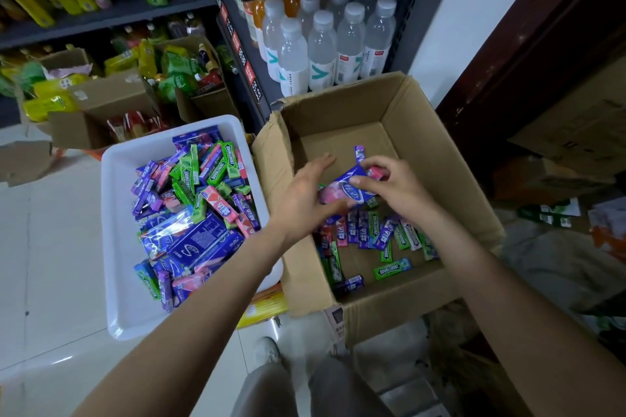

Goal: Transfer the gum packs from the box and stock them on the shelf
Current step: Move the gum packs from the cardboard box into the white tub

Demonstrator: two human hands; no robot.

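Tiled floor (50, 247); tub (115, 247); box (450, 179)

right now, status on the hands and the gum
Both hands over the cardboard box: left hand and right hand hold a blue gum bag. Loose gum packs remain in box. White bin alongside, full. Nothing blocking.

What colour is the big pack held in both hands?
Blue-purple with a pink patch, clearest in the head view.

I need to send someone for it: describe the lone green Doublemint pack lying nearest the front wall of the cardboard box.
Find the open cardboard box on the floor, right of the white plastic bin. Most loose gum packs cluster mid-floor below the hands. The green Doublemint pack lies apart, nearer the front wall, flat and almost crosswise, lettering up, with a blue-tinted right end, unlike the upright-lying green ones above it.
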